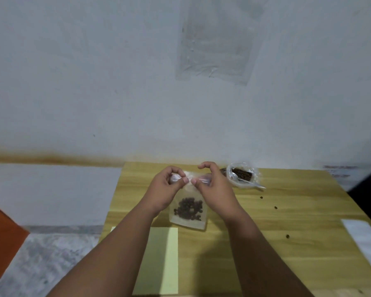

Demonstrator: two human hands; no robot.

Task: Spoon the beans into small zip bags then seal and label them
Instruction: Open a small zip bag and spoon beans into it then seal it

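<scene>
Table [287,221]: clear bag [187,223] w/ dark beans [189,207]

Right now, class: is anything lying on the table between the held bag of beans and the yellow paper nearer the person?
Nothing visible lies between them. The left hand and right hand pinch the top of the zip bag, and the yellow paper lies right beside its lower corner. Only the left forearm crosses over the paper.

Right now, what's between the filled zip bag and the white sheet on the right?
Head view: the right forearm beside the zip bag, then bare wooden table with two loose beans, up to the white sheet.
</scene>
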